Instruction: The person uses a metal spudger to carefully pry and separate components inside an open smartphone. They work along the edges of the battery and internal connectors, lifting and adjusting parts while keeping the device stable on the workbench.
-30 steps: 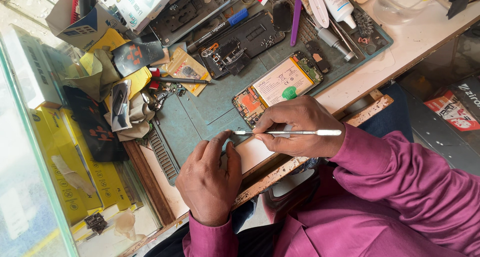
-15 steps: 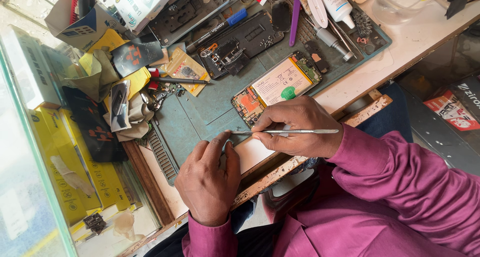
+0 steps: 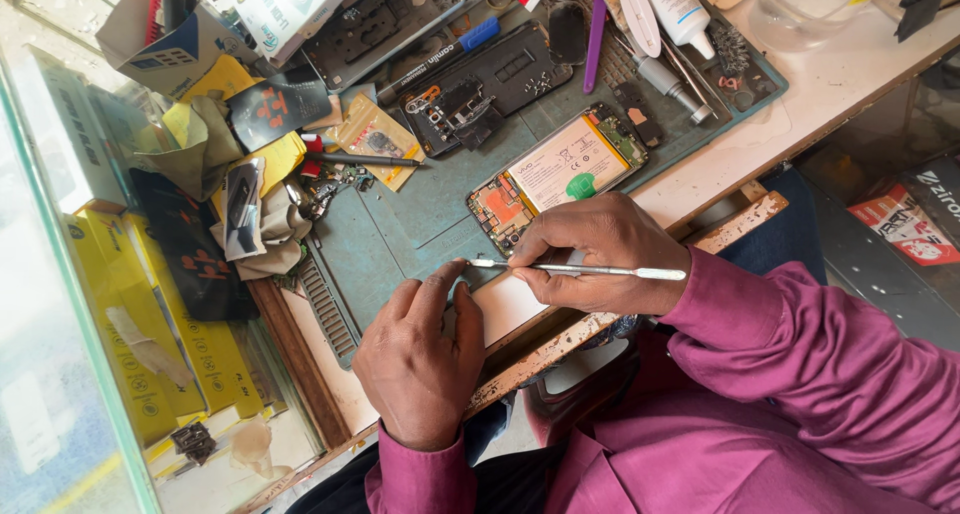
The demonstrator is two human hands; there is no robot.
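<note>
Two hands: right hand (image 3: 600, 249) grips one metal spudger (image 3: 580, 270); left hand (image 3: 420, 359) presses flat, empty.

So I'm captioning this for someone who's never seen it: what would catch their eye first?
Two hands meet at the mat's near edge: the right hand holds a thin metal tool, its tip by the left hand. Just beyond lies an opened phone with its battery showing, amid scattered parts on the green mat.

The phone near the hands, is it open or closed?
Open. The phone lies on the green mat with its back cover off, so the battery and the orange circuit boards inside show.
</note>
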